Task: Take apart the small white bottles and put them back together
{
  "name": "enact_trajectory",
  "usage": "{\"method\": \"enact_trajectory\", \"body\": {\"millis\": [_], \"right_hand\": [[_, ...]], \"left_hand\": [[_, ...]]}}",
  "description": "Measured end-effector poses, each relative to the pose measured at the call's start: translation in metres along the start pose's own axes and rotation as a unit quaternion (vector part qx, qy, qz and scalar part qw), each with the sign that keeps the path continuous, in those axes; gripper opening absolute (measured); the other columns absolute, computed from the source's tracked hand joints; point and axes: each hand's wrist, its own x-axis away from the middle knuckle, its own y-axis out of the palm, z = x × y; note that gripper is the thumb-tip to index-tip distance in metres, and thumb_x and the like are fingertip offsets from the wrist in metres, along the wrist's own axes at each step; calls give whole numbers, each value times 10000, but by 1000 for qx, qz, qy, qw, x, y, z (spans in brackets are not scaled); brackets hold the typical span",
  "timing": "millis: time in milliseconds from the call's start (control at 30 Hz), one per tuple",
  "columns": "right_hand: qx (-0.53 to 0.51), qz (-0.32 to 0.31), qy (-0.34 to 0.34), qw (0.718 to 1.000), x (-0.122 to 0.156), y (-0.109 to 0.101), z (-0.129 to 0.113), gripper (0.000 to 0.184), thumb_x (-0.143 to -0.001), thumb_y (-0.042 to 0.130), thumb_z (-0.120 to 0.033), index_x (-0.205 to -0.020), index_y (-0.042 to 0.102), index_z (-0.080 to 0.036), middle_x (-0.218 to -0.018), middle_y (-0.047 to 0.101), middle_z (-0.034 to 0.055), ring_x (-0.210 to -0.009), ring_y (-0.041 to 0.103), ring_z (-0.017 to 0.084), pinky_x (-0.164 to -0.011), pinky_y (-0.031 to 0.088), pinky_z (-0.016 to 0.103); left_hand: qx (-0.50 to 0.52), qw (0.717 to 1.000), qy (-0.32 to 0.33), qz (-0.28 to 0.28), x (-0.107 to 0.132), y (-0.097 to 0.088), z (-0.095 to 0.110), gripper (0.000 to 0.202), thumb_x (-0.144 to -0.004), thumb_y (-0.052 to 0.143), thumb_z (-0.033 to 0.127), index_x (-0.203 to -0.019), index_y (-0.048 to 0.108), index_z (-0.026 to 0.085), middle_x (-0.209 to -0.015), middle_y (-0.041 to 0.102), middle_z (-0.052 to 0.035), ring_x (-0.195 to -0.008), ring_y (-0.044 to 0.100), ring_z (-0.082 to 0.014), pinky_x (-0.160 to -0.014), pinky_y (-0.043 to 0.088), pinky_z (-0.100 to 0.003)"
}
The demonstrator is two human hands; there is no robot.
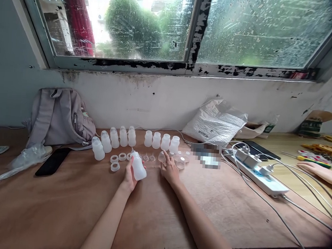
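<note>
My left hand (pixel 130 177) is wrapped round a frosted white baby bottle (pixel 138 168), which tilts with its narrow tip pointing away from me. My right hand (pixel 169 169) reaches over the small clear caps (pixel 180 163), fingers stretched out, its fingertips close to a clear dome cap (pixel 161 156); whether they touch it I cannot tell. White collar rings (pixel 115 166) lie left of the held bottle, and thin clear nipples (pixel 152 158) lie between my hands. Behind stand several bottles with dome caps (pixel 114 137) on the left and several without them (pixel 165 142) on the right.
A grey backpack (pixel 60 118), a plastic bag (pixel 29 158) and a black phone (pixel 53 162) lie to the left. Rightward are a silvery mailer bag (pixel 215 120), a power strip (pixel 265 180) with trailing cables, and another person's hand (pixel 323 173) by small colourful parts.
</note>
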Motion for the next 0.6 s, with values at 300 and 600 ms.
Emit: {"method": "enact_trajectory", "body": {"millis": [300,600], "right_hand": [[-120,66,-1,991,-4,0,5,366,-669,517,-294,-1016,504,-176,-984,476,91,-909,494,227,-791,398,378],[-550,67,180,813,-8,-7,-10,362,-625,611,-478,-816,488,-197,-773,581,13,-672,581,157,-559,490,276]], "left_hand": [[-96,993,-25,-58,8,4,2,517,-690,471,599,-963,531,165,-748,561,-33,-544,530,-120,-481,456,-257],[-306,945,49,-106,9,12,-13,385,-477,759,272,-765,539,143,-613,509,36,-547,464,-85,-521,361,-204]]}}
